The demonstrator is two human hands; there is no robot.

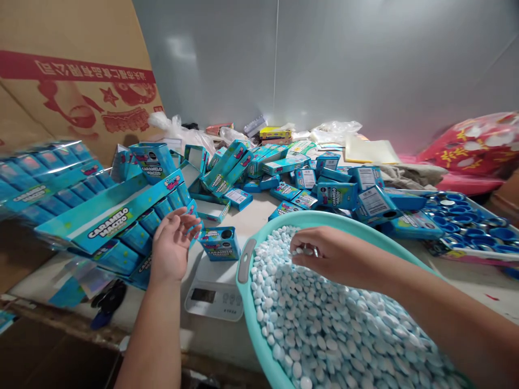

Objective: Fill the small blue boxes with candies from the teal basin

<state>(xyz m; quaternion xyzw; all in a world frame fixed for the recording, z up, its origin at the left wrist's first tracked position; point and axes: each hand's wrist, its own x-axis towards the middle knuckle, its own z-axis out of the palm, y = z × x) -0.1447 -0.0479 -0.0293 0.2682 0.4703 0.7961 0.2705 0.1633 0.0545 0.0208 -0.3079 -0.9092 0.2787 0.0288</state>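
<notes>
My right hand (314,248) is over the turquoise basin (248,302), fingers curled round a few small candies. Pale blue and white oval candies (324,324) fill this basin. Palm up and fingers loosely bent, my left hand (174,237) holds nothing and is beside a display box (109,221) of blue candy packs. Between my hands a small blue carton (220,243) stands upright on a white kitchen scale (214,294). The scale's display is too dark to read.
Loose blue cartons (292,178) are heaped behind the basin. A tray of blue-rimmed round pieces (474,221) lies at right, a red patterned bag (478,143) behind it. Another filled display box (48,178) and a large cardboard box (77,70) stand at left. Black scissors (109,300) lie near the table edge.
</notes>
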